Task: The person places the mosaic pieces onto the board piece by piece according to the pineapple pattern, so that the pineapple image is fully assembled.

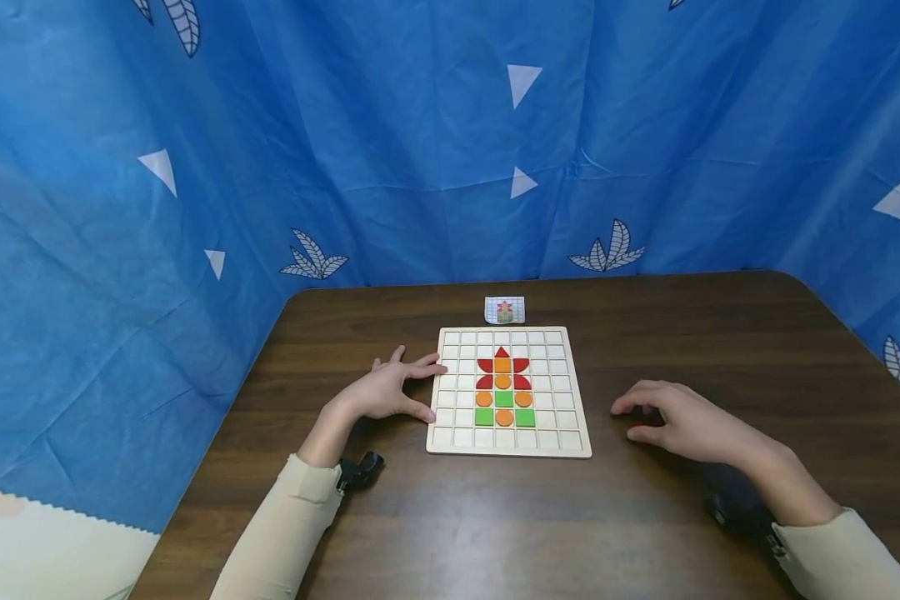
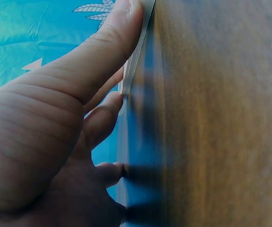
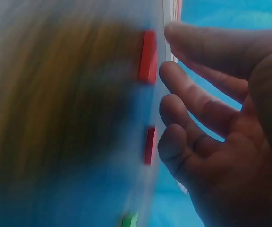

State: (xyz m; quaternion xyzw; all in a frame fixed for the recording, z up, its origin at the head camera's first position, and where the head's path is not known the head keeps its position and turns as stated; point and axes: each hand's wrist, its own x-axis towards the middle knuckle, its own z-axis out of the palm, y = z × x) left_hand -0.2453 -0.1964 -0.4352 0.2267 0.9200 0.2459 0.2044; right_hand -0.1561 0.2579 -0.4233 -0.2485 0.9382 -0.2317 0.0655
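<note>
A square pale board (image 1: 562, 437) with a grid of cells lies on the table. Its middle cells carry a figure of red, orange and green pieces, with a red triangle (image 1: 501, 352) at the top. My left hand (image 1: 378, 392) rests at the board's left edge, thumb and fingers spread and touching the rim. Right of the board, my right hand (image 1: 690, 422) hovers low with loosely bent fingers. A red piece (image 3: 148, 56) lies on the table by its fingertips, apart from them. Another red piece (image 3: 150, 145) and a green piece (image 3: 130, 220) lie nearby, mostly hidden from the head view.
A small card (image 1: 505, 310) printed with a similar figure lies just behind the board. The brown wooden table (image 1: 495, 533) ends at a blue patterned curtain (image 1: 450, 150). A dark wrist strap device (image 1: 360, 471) sits on the left wrist.
</note>
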